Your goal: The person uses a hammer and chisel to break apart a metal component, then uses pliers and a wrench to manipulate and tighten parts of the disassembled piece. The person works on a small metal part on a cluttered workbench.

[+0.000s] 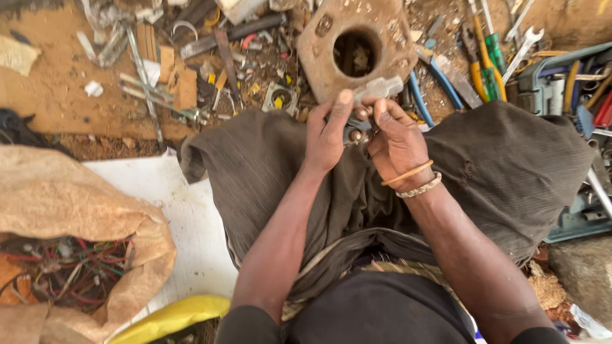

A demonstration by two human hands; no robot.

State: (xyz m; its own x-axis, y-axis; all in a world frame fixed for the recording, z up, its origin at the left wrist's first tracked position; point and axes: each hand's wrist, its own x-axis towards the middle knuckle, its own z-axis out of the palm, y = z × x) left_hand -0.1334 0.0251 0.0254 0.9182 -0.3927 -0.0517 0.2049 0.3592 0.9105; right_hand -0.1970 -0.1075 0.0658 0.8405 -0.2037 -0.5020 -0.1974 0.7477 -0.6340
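A person sits on sandy ground [57, 95] with a grey-brown cloth [510, 165] spread wide over the lap, taking up most of the middle of the view. At the lower left lies an open tan sack [57, 197] with a tangle of red, green and pale wires [64, 271] showing in its mouth; a white sheet [185, 216] lies between sack and lap, and a yellow object [172, 315] sits below it. Beyond the knees rests a rusty metal block [382, 25] with a round hole through its middle, ringed by loose scrap, strips and brackets. To the right lie blue-handled pliers [440, 76], yellow and green screwdrivers [488, 57], a spanner [524, 44] and a blue-grey toolbox [561, 83].

Both hands meet over the lap, just in front of the block. The left hand [328, 134] is curled, thumb raised, its fingers closed on a small dark metal part [354, 132]. The right hand [398, 143], with two bangles at the wrist, is also closed around that part from the other side, thumb pressing on top. The part looks dull, dark grey, with a round rusty spot on its face, and a pale flat grey piece [379, 87] sticks up from it towards the block. Most of it is hidden by the fingers.
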